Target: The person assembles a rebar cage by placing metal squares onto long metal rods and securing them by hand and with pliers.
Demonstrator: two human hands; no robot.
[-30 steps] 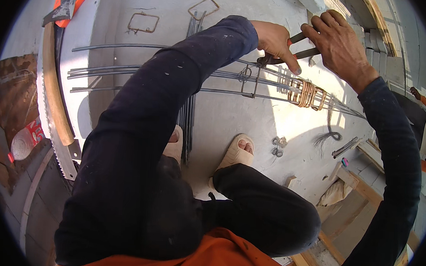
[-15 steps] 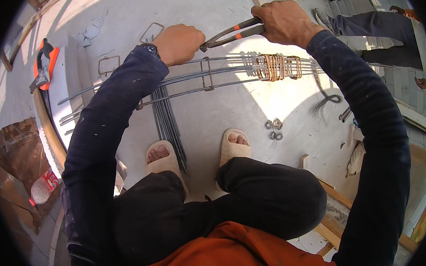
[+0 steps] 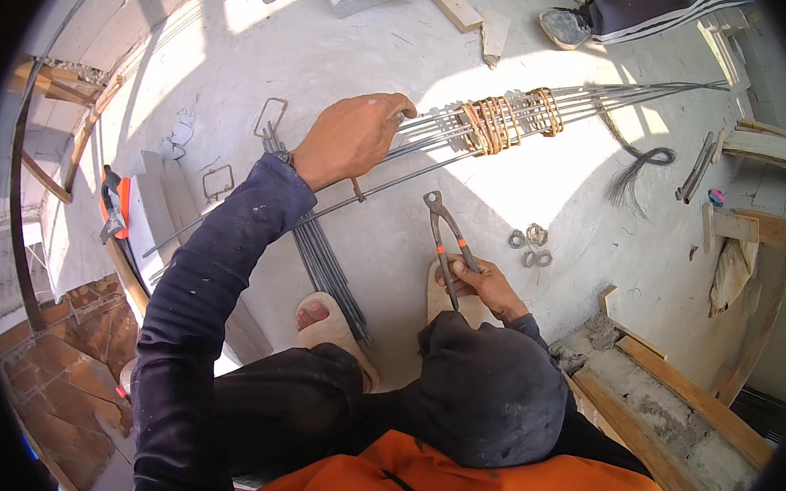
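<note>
Holding pincers (image 3: 440,249) by the handles (image 3: 452,293), right grip (image 3: 491,287) is closed. Rods (image 3: 418,146) pass beneath left grip (image 3: 350,137); closure indeterminable.

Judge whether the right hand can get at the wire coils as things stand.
Probably yes: the wire coils lie just beyond the right hand with nothing visible between, though the pincers it holds might hamper picking one up.

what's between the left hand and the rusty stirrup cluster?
Only grey bars, running from beside the left hand into the stirrup cluster; nothing else lies on that stretch. Head view.
</note>
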